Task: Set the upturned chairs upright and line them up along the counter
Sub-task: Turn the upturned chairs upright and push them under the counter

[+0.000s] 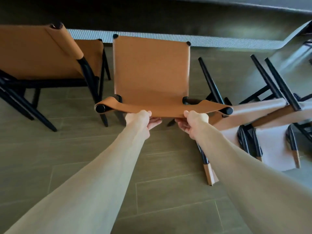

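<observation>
Both hands grip the top edge of the middle chair's backrest, thumbs on top, fingers curled under the leather. Left hand sits left of centre, right hand right of centre, roughly even spacing, neither nearer to the chair than the other.

Chair is upright, directly ahead of the hands, seat pointing away toward the counter. Backrest's long axis runs left-right, roughly parallel to the counter front and to the ribbed strip at its base. Far seat corners sit near that strip, so prob. little push left fwd; can't tell exact gap.

Left side: another upright chair just beside, its back nearer the camera, seat also facing the counter. Narrow gap betw. the two frames, so lateral shift left is tight. Middle chair's back looks slightly farther in than the left one's, alignment w/ neighbour is a judgement call.

Right side: upturned chairs lie legs-up on the floor, one black leg close to the middle chair's right side. Clutter there limits room rightward. Open floor behind, toward the person.

Est. stage: two chairs up, the overturned ones not yet done.
</observation>
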